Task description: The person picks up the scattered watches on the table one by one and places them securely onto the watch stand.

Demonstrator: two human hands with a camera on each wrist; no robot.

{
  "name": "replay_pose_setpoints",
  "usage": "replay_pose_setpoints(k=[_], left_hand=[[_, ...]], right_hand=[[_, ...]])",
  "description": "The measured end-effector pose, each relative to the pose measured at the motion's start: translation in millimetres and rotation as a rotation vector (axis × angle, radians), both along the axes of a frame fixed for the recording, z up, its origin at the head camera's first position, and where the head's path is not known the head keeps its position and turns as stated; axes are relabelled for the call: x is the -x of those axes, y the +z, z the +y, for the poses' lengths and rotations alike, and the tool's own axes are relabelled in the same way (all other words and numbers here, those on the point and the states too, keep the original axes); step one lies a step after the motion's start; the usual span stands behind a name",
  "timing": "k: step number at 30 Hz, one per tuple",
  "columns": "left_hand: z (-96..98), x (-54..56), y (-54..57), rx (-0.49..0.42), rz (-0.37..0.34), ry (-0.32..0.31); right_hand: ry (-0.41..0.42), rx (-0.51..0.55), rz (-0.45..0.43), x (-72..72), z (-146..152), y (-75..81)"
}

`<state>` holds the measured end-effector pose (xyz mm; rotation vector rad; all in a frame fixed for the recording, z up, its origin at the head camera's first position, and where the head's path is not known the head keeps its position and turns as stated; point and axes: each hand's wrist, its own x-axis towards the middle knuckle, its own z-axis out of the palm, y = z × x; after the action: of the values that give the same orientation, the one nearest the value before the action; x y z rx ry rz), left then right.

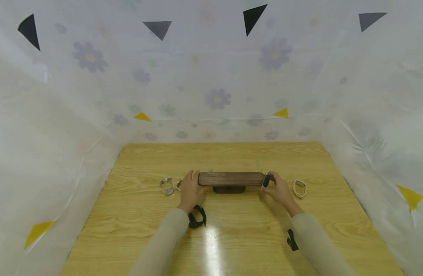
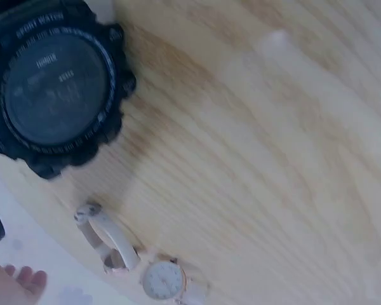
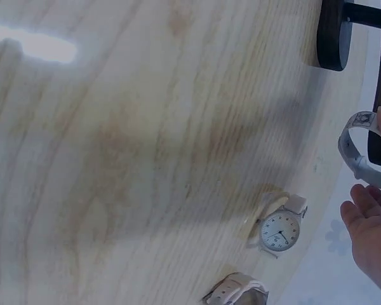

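Note:
A dark wooden T-shaped watch stand (image 1: 231, 179) stands on the table, its bar running left to right above a small base (image 1: 228, 189). My left hand (image 1: 189, 191) grips the left end of the bar, fingers at the far side and thumb near the front. At the other end, my right hand (image 1: 279, 191) pinches a fitness band (image 1: 266, 180) with a black screen and a pale strap. In the right wrist view the band's strap (image 3: 350, 152) forms a loop about the tip of the bar, and fingers (image 3: 368, 203) spread below it.
A black sports watch (image 2: 57, 89) lies near my left forearm. Two pale-strapped watches (image 1: 167, 186) (image 2: 108, 238) are left of the stand. Right of it lies a white-strapped watch (image 3: 279, 230); a black band (image 1: 292, 240) sits by my right sleeve. White curtains (image 1: 211, 76) surround the table.

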<state>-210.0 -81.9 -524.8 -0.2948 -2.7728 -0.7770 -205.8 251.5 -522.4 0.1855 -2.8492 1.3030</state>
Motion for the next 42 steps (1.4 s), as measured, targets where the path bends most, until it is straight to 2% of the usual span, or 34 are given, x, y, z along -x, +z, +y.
replay_pose_setpoints(k=[3,5,11,16,19,24,31,38,42], left_hand=[[-1.9,3.6,0.0,0.151,0.035,-0.068],[-2.4,6.0,0.1,0.208,0.035,-0.106],[-3.1,9.1,3.8,0.265,-0.016,-0.172],[-3.3,10.1,9.6,0.344,-0.015,-0.210],[-3.2,10.8,11.4,0.375,-0.003,-0.218],[-3.4,11.0,13.3,0.370,0.022,-0.225],[-2.9,11.1,13.6,0.414,0.061,-0.218],[-1.2,11.0,14.0,0.446,0.076,-0.214],[-1.0,12.0,12.0,0.451,0.098,-0.208]], right_hand=[[0.004,-0.065,-0.002,4.0,-2,3.0],[0.005,-0.104,-0.005,5.8,-2,6.0],[0.031,-0.167,-0.022,9.2,-7,12.2],[0.048,-0.172,-0.053,11.4,-10,14.2],[0.060,-0.195,-0.059,12.5,-13,16.3],[0.080,-0.227,-0.063,15.8,-16,17.4],[0.140,-0.277,0.002,18.4,-20,22.5],[0.144,-0.396,0.062,19.6,-33,25.1],[0.169,-0.412,0.078,22.0,-45,24.9]])
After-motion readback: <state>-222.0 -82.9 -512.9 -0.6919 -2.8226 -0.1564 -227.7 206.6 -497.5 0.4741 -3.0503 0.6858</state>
